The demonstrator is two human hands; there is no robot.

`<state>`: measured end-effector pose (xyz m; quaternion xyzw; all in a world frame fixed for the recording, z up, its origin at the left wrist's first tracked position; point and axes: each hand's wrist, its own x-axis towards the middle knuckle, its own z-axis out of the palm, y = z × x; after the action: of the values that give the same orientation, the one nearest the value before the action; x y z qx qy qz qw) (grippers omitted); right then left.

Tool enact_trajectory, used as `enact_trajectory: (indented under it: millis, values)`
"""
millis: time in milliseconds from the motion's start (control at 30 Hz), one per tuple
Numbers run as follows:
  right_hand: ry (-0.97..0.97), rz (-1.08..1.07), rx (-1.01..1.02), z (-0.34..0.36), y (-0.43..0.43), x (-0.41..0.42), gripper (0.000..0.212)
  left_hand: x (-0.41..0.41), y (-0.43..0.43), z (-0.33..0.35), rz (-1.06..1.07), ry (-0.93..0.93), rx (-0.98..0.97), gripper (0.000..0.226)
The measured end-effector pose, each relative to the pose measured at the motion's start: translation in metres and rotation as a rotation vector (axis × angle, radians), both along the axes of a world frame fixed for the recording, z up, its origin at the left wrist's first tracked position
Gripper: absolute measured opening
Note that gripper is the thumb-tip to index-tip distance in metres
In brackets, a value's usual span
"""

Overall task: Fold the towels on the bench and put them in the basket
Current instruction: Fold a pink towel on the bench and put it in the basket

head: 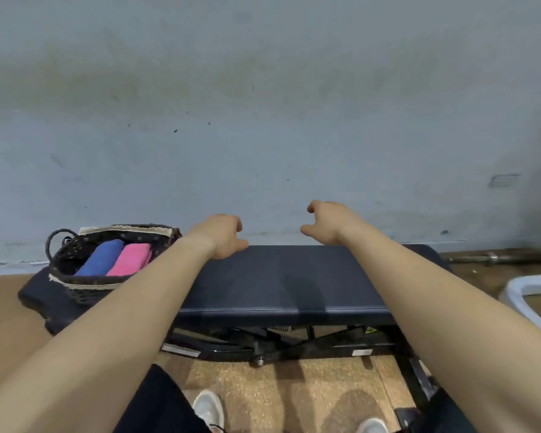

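Already, basket, nine o'clock: blue towel, pink towel folded inside.
Bench: we see none left.
Left hand, right hand: slack, empty.

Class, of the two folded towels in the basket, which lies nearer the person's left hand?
The pink towel: it lies beside the blue towel, on the side toward the left hand.

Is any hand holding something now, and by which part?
Nothing is held. The left hand and the right hand are above the bench, fingers loosely curled, empty.
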<state>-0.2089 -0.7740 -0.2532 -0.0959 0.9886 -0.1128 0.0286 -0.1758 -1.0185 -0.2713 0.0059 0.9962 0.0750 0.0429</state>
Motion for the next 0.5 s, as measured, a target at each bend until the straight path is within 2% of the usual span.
enact_trajectory:
  millis: [233, 367, 500]
  values:
    - [-0.03, -0.13, -0.1, -0.035, 0.064, -0.043, 0.058, -0.065, 0.07, -0.026, -0.144, 0.007, 0.006, 0.054]
    - [0.012, -0.172, -0.032, -0.089, 0.075, -0.106, 0.055, -0.135, 0.089, -0.066, -0.172, 0.055, 0.021, 0.052]
    - [-0.03, -0.187, 0.037, -0.136, 0.072, -0.187, 0.055, -0.222, 0.085, -0.115, -0.131, 0.007, 0.062, 0.051]
